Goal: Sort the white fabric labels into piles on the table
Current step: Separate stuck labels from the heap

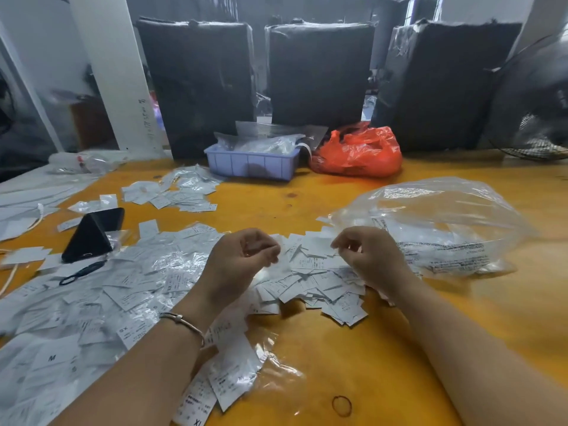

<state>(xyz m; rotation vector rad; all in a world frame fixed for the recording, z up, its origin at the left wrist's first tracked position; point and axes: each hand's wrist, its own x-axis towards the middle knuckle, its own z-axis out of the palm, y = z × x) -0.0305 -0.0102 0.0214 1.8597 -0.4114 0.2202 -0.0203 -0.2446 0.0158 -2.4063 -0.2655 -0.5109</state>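
A loose heap of white fabric labels (310, 287) lies in the middle of the orange table (384, 364). My right hand (368, 256) hovers over the heap's right side, its thumb and forefinger pinching the edge of one white label (319, 245). My left hand (242, 256), with a bracelet on the wrist, sits over the heap's left side with its fingers curled inward. Its fingertips meet the labels, and I cannot tell whether they hold one. More labels in clear sleeves (92, 302) spread across the left of the table. A smaller pile (175, 193) lies further back.
A large clear plastic bag (445, 222) lies right of my right hand. A black phone (92, 235) and scissors (81, 272) lie at the left. A lilac tray (252, 164) and a red plastic bag (359, 152) stand at the back. A rubber band (341, 405) lies near the front.
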